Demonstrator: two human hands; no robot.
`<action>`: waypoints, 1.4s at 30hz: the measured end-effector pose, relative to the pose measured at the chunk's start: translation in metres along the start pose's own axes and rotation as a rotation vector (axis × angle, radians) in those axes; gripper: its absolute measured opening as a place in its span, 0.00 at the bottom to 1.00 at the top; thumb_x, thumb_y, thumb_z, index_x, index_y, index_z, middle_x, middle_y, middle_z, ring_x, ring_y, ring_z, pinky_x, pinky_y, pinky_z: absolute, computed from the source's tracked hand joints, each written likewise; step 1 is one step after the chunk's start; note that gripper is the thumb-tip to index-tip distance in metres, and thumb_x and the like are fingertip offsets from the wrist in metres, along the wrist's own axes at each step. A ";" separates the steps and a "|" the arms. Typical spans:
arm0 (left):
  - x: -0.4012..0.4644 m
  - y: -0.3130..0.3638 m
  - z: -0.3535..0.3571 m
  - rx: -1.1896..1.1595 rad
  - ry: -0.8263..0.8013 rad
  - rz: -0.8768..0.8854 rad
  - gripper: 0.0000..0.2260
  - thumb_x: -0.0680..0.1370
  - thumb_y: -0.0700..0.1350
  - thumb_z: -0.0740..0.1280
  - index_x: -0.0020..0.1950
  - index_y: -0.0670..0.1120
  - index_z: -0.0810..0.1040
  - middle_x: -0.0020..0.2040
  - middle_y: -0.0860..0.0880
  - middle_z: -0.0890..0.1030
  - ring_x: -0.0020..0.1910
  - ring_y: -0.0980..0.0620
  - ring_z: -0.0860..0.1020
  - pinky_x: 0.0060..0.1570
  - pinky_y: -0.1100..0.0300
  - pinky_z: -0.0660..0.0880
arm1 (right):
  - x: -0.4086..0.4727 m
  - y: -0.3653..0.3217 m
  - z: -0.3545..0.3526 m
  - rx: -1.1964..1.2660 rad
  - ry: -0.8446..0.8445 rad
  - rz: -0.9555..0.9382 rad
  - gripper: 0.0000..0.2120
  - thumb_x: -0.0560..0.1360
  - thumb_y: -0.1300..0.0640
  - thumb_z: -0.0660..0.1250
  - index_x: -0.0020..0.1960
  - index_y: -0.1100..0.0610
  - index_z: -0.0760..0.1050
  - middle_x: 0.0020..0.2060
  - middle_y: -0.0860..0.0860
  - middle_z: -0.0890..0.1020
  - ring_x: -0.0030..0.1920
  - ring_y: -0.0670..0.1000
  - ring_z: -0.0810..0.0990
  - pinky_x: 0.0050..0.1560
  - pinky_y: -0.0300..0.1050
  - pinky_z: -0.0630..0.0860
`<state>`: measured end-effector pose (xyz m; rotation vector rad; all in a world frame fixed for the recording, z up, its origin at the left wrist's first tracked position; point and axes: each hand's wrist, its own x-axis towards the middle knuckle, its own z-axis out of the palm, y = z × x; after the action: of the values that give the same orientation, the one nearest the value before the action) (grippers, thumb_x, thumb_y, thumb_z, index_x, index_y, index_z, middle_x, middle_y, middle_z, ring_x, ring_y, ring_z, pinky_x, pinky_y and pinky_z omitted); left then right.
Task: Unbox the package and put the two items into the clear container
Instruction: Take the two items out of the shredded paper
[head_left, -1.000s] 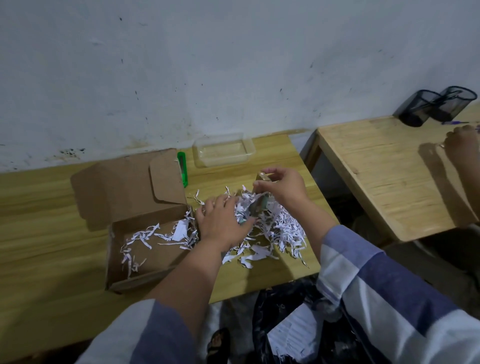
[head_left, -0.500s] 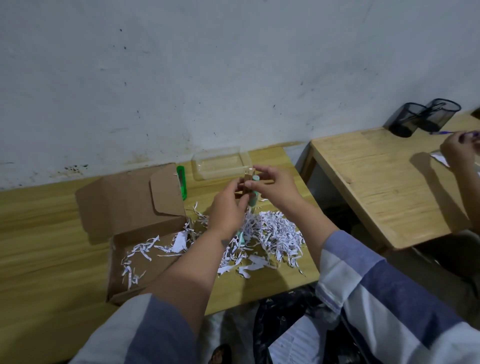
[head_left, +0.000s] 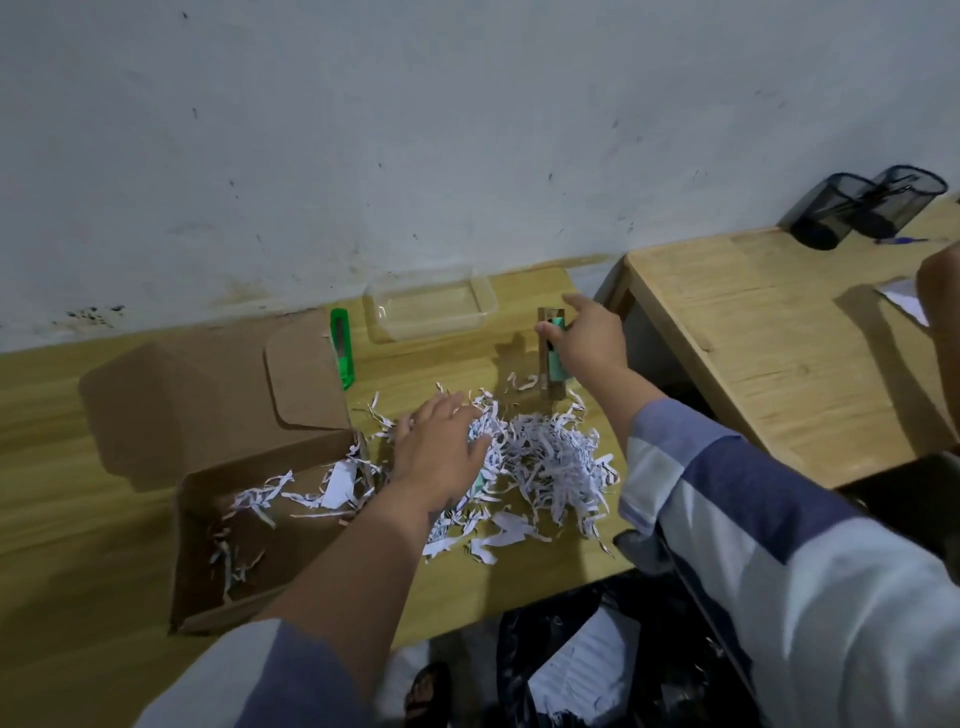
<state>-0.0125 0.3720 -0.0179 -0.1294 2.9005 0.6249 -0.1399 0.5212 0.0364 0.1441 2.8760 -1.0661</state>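
My right hand (head_left: 587, 338) grips a small item, a mint-green tube in a brown card sleeve (head_left: 551, 358), held upright just right of the clear container (head_left: 480, 291), which stands at the wall. My left hand (head_left: 439, 452) lies flat, fingers spread, on the heap of white shredded paper (head_left: 550, 462). A bit of a second green item (head_left: 478, 483) peeks out from the shreds under that hand. The open cardboard box (head_left: 208, 571) sits at the left with its lid thrown back and a few shreds inside.
A green utility knife (head_left: 341, 348) lies between the box lid and the container. A second wooden table (head_left: 779, 338) stands to the right with two black mesh pen cups (head_left: 867, 208) and another person's hand (head_left: 940, 291). A black bag (head_left: 571, 660) sits on the floor below.
My right hand has carried the green item away to the right, beside the container. My left hand let go of it and dropped back onto the shredded paper.
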 end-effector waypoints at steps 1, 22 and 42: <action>0.003 0.000 0.001 0.003 -0.005 0.004 0.20 0.81 0.56 0.56 0.72 0.54 0.66 0.77 0.52 0.60 0.77 0.51 0.54 0.74 0.46 0.48 | 0.008 0.000 0.002 -0.010 0.013 0.003 0.26 0.73 0.50 0.70 0.67 0.56 0.69 0.60 0.60 0.79 0.58 0.61 0.78 0.56 0.59 0.78; 0.026 -0.006 0.001 -0.026 -0.017 0.014 0.23 0.80 0.62 0.53 0.72 0.55 0.66 0.75 0.55 0.64 0.76 0.53 0.56 0.73 0.50 0.52 | 0.052 0.005 0.057 -0.287 -0.026 -0.018 0.18 0.75 0.48 0.66 0.63 0.53 0.74 0.61 0.57 0.75 0.62 0.61 0.73 0.56 0.53 0.75; -0.055 -0.005 0.018 -0.155 -0.175 -0.224 0.36 0.81 0.54 0.57 0.77 0.43 0.37 0.79 0.47 0.40 0.78 0.47 0.42 0.76 0.47 0.47 | -0.110 0.017 0.073 -0.010 -0.370 -0.090 0.09 0.78 0.55 0.59 0.54 0.57 0.75 0.49 0.57 0.83 0.48 0.58 0.80 0.45 0.45 0.74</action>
<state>0.0449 0.3780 -0.0261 -0.3936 2.6197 0.7771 -0.0267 0.4792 -0.0187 -0.1677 2.5733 -0.9717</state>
